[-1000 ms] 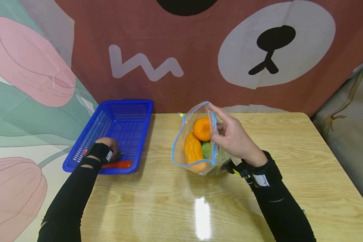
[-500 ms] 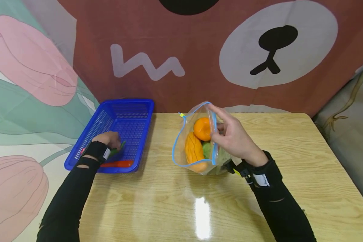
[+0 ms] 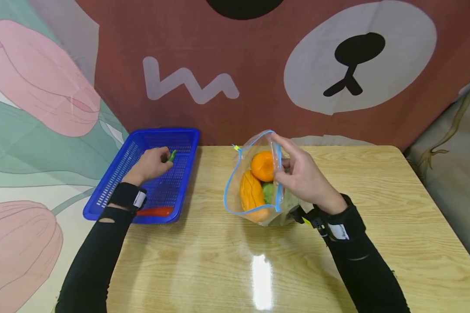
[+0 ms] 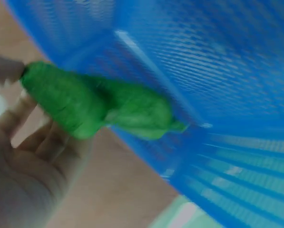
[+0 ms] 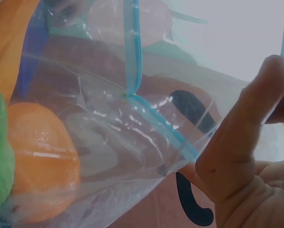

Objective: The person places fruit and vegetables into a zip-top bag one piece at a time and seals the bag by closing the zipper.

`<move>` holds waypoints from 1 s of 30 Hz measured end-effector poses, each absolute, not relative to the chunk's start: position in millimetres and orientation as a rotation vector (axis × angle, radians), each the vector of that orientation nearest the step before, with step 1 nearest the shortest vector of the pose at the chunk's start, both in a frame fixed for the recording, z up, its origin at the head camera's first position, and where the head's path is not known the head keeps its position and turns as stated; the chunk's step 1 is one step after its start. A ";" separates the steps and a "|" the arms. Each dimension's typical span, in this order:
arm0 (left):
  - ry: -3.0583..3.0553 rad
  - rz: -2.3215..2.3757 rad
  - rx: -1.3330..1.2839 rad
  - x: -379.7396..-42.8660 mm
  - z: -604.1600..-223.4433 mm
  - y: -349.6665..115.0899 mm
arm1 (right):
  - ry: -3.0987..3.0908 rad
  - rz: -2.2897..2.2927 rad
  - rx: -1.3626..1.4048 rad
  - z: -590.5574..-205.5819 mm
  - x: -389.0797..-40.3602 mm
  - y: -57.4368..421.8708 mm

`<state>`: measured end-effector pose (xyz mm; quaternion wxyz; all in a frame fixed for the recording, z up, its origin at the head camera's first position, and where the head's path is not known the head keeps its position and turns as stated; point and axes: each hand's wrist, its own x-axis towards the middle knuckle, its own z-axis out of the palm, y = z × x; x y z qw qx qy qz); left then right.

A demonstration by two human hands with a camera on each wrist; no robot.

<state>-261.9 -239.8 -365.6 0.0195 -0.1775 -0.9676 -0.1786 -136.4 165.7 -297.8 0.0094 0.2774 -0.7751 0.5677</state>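
Note:
In the head view my left hand (image 3: 150,164) pinches a green pepper (image 3: 172,155) over the blue basket (image 3: 189,174). The left wrist view shows a lumpy green shape (image 4: 68,97) at the fingers and another green lump with a stem beyond; whether they are one pepper or two, I cannot tell. My right hand (image 3: 303,174) grips the blue-edged rim of a clear zip bag (image 3: 231,191), which stands with its mouth open. Inside lie an orange (image 3: 262,166), a long yellow-orange piece with dark lines (image 3: 251,191) and something pale green (image 3: 268,192).
A long orange-red carrot-like piece (image 3: 156,211) lies at the near end of the basket. The wooden table (image 3: 203,261) has its back edge against a printed cloth (image 3: 258,87). Table surface separates basket and bag.
My left hand has risen from the near part of the basket and moved away from me and to the right, with the green pepper in its fingers. The right hand and bag have stayed put.

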 end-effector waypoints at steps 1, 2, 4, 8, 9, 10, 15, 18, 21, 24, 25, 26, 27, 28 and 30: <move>-2.952 -0.593 -0.564 -260.2 -362.1 -233.7 | -2.420 1.776 0.865 -297.7 -136.3 165.6; -2.907 -0.629 -0.569 -257.8 -358.7 -227.4 | -2.421 1.779 0.862 -297.6 -136.3 165.5; -2.813 -0.708 -0.593 -251.6 -351.6 -214.1 | -2.421 1.786 0.859 -297.4 -135.9 165.3; -2.622 -0.874 -0.680 -234.2 -334.9 -185.2 | -2.418 1.790 0.856 -297.0 -135.4 165.0; -2.573 -0.914 -0.713 -229.8 -330.4 -178.2 | -2.417 1.790 0.857 -297.1 -135.3 165.0; -2.530 -0.958 -0.745 -225.1 -325.9 -171.5 | -2.414 1.794 0.858 -297.2 -135.3 164.9; -2.384 -1.142 -0.899 -204.6 -305.6 -144.9 | -2.406 1.812 0.853 -297.3 -135.5 164.7; -2.322 -1.257 -0.973 -193.9 -296.6 -132.7 | -2.402 1.819 0.850 -297.8 -136.1 165.0; -2.227 -1.389 -1.038 -183.8 -289.7 -121.1 | -2.405 1.816 0.854 -298.4 -136.2 165.0; -2.115 -1.510 -1.125 -174.3 -283.1 -108.9 | -2.408 1.809 0.860 -298.4 -136.1 164.9; -2.087 -1.535 -1.157 -171.3 -280.9 -105.1 | -2.408 1.807 0.861 -298.5 -136.1 164.8; -2.058 -1.559 -1.190 -168.5 -279.0 -101.6 | -2.405 1.807 0.862 -298.6 -136.2 164.8; -2.035 -1.578 -1.220 -165.7 -277.2 -98.3 | -2.403 1.806 0.862 -298.6 -136.2 164.8; -2.017 -1.596 -1.248 -163.2 -275.9 -95.5 | -2.402 1.804 0.862 -298.7 -136.2 164.7; -2.003 -1.624 -1.296 -158.2 -273.4 -90.3 | -2.398 1.804 0.861 -298.8 -136.3 164.7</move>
